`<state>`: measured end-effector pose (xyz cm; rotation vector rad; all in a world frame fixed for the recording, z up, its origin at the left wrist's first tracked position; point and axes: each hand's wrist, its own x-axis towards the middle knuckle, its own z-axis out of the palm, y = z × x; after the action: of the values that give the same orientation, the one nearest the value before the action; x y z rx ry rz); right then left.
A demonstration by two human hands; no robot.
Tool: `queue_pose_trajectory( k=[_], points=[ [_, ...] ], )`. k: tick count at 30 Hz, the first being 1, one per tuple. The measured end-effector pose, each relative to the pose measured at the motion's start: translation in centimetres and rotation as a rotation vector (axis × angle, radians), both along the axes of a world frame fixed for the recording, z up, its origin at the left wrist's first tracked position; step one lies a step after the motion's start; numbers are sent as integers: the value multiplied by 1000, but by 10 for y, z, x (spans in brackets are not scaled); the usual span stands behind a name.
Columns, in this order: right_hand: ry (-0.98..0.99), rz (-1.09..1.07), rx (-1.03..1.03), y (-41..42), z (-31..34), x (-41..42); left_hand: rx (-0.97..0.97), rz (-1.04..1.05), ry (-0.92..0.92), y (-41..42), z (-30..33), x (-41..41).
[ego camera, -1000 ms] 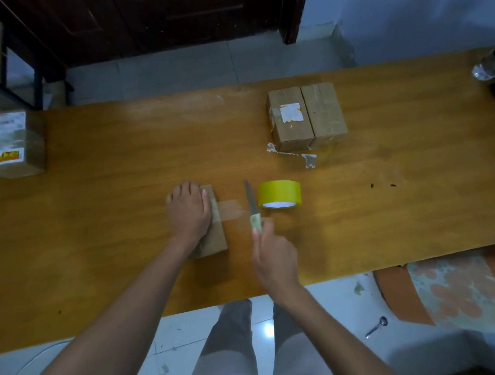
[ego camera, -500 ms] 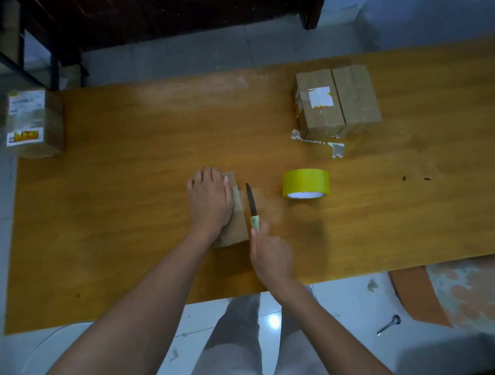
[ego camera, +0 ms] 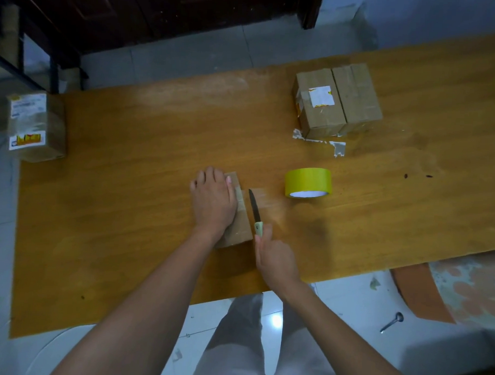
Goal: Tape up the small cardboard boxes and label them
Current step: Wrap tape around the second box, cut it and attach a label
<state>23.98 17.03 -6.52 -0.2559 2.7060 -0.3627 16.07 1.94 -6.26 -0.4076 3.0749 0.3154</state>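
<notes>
The right hand (ego camera: pixel 277 259), nearest the worktop (ego camera: pixel 126 210) edge, grips a knife (ego camera: pixel 255 213), its blade pointing away along the small box's (ego camera: pixel 239 223) right side. The left hand (ego camera: pixel 213 203) presses flat, fingers straight, on that box. Clear tape (ego camera: pixel 264 199) runs rightward from the box, crossing the blade, toward the yellow tape roll (ego camera: pixel 308 183) beyond.

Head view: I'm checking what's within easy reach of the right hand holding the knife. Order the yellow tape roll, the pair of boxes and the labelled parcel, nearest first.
1. yellow tape roll, just ahead, to its right.
2. pair of boxes, far side, right.
3. labelled parcel, table's far left edge.
</notes>
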Motion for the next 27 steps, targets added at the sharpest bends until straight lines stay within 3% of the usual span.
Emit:
queue_pose_trajectory(
  k=[5,10,14,20,27],
  points=[
    [26,18,38,-4,-2,-15,8,9,12,1,0,-1],
    [-96,3,33,8,0,16,12,8,20,1,1,0],
    [-77,-121,86,18,9,25,8,17,20,0,1,0],
    [-5,-225,-4,20,25,4,1,3,1,0,3,0],
    [42,-126,-12,14,22,-10,-10,11,-23,1,5,0]
  ],
)
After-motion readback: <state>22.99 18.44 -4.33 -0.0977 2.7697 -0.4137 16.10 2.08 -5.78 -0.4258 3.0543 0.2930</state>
